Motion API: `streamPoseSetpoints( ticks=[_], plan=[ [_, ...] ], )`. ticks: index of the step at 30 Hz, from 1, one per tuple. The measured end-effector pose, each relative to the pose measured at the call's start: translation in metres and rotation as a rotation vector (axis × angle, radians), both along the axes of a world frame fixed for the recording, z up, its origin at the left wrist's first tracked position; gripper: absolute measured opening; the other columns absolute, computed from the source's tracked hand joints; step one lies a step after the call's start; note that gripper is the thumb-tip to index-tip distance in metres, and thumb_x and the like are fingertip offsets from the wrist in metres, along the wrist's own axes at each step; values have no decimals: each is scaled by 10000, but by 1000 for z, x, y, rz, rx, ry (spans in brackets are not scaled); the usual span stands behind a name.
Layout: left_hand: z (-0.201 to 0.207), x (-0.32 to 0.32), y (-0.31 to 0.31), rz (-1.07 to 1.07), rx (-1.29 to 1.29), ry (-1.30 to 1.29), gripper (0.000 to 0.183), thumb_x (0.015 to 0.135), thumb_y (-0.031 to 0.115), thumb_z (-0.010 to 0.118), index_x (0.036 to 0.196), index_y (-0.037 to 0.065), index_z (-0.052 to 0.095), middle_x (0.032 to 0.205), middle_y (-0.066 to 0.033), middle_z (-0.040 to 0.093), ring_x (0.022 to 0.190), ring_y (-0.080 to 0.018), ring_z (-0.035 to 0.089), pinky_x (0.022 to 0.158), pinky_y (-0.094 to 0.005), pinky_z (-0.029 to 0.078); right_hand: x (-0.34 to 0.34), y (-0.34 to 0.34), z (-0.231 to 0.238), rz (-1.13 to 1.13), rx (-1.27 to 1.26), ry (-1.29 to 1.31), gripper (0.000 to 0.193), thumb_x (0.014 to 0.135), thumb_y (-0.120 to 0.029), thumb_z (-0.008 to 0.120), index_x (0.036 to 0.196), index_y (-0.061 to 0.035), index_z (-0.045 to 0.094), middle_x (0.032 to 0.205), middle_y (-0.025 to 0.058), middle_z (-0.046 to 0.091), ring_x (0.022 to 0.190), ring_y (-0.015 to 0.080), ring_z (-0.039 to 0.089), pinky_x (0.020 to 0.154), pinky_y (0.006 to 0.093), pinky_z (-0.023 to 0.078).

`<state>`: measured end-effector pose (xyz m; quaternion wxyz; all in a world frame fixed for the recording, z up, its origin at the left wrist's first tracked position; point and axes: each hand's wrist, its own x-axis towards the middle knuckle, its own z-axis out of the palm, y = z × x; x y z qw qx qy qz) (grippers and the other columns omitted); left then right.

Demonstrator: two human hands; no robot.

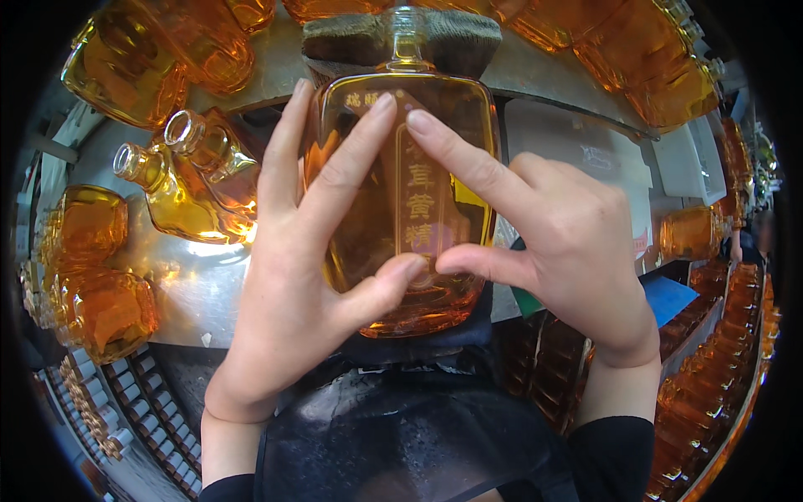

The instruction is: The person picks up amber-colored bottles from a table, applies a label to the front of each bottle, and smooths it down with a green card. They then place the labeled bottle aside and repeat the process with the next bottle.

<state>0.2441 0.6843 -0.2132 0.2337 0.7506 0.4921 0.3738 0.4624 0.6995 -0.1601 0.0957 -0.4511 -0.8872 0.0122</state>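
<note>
A large flat glass bottle [368, 222] of amber liquid lies in front of me, its clear uncapped neck [407, 38] pointing away. A clear label strip [418, 188] with gold lettering runs down the middle of its face. My left hand [288, 243] is spread, with index fingertip and thumb touching the bottle at the strip's left side. On the other side, my right hand [560, 226] rests its index fingertip near the strip's top and its thumb near the bottom; its other fingers are curled and partly hidden. Under the neck sits a grey-brown cloth pad [460, 38].
Two uncapped amber bottles [196, 188] lean together on the metal table [184, 284] at left. More filled bottles [636, 58] line the far side. White sheets [585, 138] lie at right, near a blue card [669, 299]. Rows of bottles [711, 385] stand lower right.
</note>
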Motion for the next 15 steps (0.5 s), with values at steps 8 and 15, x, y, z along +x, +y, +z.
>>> streamPoseSetpoints(
  ticks=[8, 15],
  plan=[
    [5, 3, -5, 11, -23, 51, 887, 693, 363, 770, 1483, 136, 435, 1579, -184, 240, 1416, -336, 352, 1046, -461, 429, -2, 1, 4, -14, -51, -34, 758, 778, -596, 604, 1448, -259, 496, 609, 64, 415, 546, 222, 462, 545, 365, 402],
    [-3, -4, -5, 1, -87, -285, 705, 842, 229, 651, 1488, 90, 408, 1570, -176, 287, 1421, -316, 354, 1098, -471, 389, 5, 5, 2, -37, -97, 224, 686, 775, -450, 703, 1411, -251, 538, 725, 82, 581, 554, 184, 449, 557, 332, 421]
  ],
)
